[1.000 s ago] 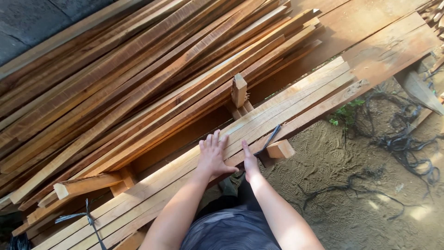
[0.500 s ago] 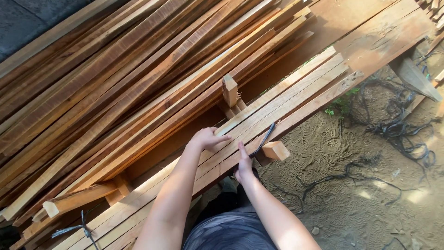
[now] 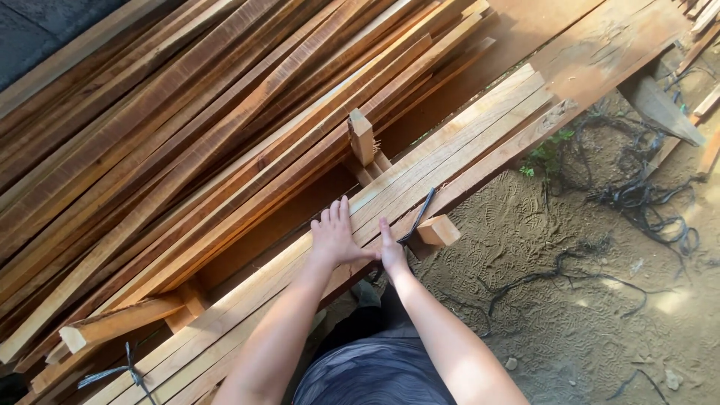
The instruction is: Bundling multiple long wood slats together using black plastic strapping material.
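On the pale planks (image 3: 450, 150) running toward two o'clock, the left hand (image 3: 334, 238) lies flat and open, the right hand (image 3: 391, 253) open at their near edge; they look stiff, heavy, best gripped edgewise.

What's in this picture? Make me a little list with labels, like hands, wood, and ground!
left hand: flat, fingers spread, pressing on the pale planks
right hand: resting on the near edge of the same planks, beside the black strap
wood: a big heap of reddish slats behind the planks
support: a short wooden block sticks out under the planks
ground: sandy dirt with shoe prints and black cords
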